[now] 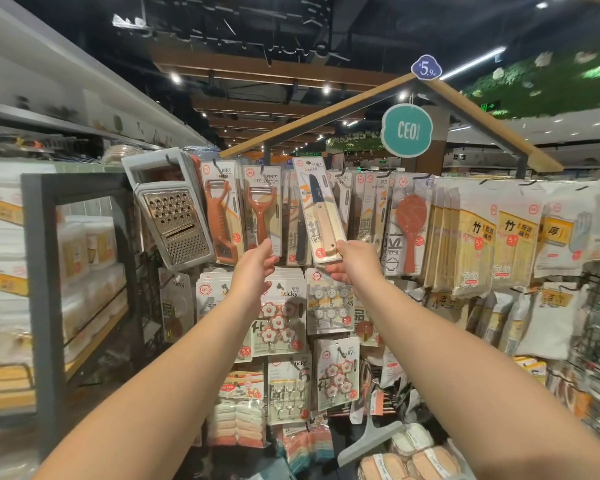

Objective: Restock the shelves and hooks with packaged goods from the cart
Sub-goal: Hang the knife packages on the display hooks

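Bright ceiling spots, blurred warped edges

Tilted carded knife pack (317, 209)

Your right hand (352, 261) covers the bottom corner of the knife pack (321, 211), so its lower print is hidden from you. Your left hand (255, 268) hides the foot of the peeler pack (262, 209). The shelf (84, 271) on your left is blurred, its labels unreadable.

Round teal CEO sign (407, 130) under a wooden gable frame (329, 112), blue 5.9 price tag (426, 67) at its peak.
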### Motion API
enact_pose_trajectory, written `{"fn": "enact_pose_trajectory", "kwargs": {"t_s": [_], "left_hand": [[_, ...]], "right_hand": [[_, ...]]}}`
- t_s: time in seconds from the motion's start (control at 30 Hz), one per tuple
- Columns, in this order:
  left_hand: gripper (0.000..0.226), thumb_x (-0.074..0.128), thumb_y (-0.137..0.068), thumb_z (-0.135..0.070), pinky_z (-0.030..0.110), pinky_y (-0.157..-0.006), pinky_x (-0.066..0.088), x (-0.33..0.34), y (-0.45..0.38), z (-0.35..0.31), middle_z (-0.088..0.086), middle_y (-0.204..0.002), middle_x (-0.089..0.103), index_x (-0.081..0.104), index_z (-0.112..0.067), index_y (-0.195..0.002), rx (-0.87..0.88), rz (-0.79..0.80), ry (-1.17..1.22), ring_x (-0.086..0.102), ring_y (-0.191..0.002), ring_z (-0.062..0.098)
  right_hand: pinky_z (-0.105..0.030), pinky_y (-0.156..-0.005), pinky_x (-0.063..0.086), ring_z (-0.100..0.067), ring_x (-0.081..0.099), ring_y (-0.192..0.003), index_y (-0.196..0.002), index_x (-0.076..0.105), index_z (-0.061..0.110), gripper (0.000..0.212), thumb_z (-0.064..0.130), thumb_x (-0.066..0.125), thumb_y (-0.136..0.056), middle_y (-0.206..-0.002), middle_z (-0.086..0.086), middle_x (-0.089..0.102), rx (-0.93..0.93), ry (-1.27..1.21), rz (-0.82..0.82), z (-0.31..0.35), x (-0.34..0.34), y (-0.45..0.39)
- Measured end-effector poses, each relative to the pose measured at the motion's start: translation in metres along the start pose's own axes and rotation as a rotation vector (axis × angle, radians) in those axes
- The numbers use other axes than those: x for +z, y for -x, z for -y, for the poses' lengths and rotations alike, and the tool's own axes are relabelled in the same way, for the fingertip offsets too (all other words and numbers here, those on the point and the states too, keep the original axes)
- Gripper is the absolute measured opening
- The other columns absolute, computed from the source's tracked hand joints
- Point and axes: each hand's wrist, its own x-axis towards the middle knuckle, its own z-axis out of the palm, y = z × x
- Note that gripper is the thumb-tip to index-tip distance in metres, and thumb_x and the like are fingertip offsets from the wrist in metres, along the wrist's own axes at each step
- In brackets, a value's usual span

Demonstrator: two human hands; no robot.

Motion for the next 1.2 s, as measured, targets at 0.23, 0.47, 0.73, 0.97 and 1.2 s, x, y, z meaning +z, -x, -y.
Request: {"fn": "enact_pose_trajectory", "kwargs": {"t_s": [0.23,0.47,0.73,0.97,1.2], "left_hand": [[0.047,0.050,-0.099,-0.041,0.043,-0.105,0.036,0.003,0.003,0.002,0.008,-0.131,0.060,0.053,-0.009,-0.134,-0.019,0.013,-0.012,0.053,-0.123,0.023],[0.048,0.049,-0.100,-0.041,0.044,-0.108,0.036,0.001,0.006,0.001,0.007,-0.131,0.059,0.052,-0.010,-0.135,-0.014,0.031,-0.030,0.053,-0.120,0.022],[0.046,0.048,-0.099,-0.040,0.043,-0.105,0.037,-0.001,0.007,-0.004,0.005,-0.122,0.060,0.054,-0.010,-0.133,0.009,0.038,-0.041,0.053,-0.115,0.020],[0.048,0.048,-0.100,-0.041,0.042,-0.105,0.037,-0.003,0.008,-0.003,0.004,-0.122,0.060,0.052,-0.009,-0.135,-0.002,0.045,-0.061,0.052,-0.121,0.023],[0.033,0.046,-0.101,-0.038,0.040,-0.101,0.038,0.010,0.010,0.006,0.002,-0.115,0.061,0.057,-0.012,-0.118,-0.017,0.107,-0.106,0.055,-0.110,0.019]], "right_hand": [[-0.024,-0.042,0.049,-0.017,0.058,-0.048,-0.071,0.056,0.011,0.032,0.011,0.044,-0.100,-0.064,-0.013,0.063,0.008,0.011,-0.002,-0.002,0.001,0.004],[-0.024,-0.046,0.049,-0.014,0.061,-0.046,-0.078,0.059,0.011,0.027,0.006,0.043,-0.098,-0.065,-0.010,0.066,-0.061,-0.085,-0.079,-0.021,-0.004,0.006],[-0.023,-0.043,0.049,-0.012,0.060,-0.044,-0.087,0.062,0.007,0.022,0.011,0.044,-0.101,-0.070,-0.012,0.067,-0.111,-0.031,-0.092,-0.020,-0.006,-0.004],[-0.023,-0.042,0.050,-0.018,0.061,-0.050,-0.092,0.061,0.004,0.017,0.007,0.045,-0.098,-0.068,-0.014,0.065,0.010,-0.021,-0.049,-0.015,0.004,-0.012],[-0.037,-0.079,0.059,-0.030,0.066,-0.104,-0.141,0.044,0.008,0.054,0.045,0.044,-0.102,-0.127,-0.016,0.061,0.170,-0.052,0.234,-0.036,-0.006,-0.019]]}}
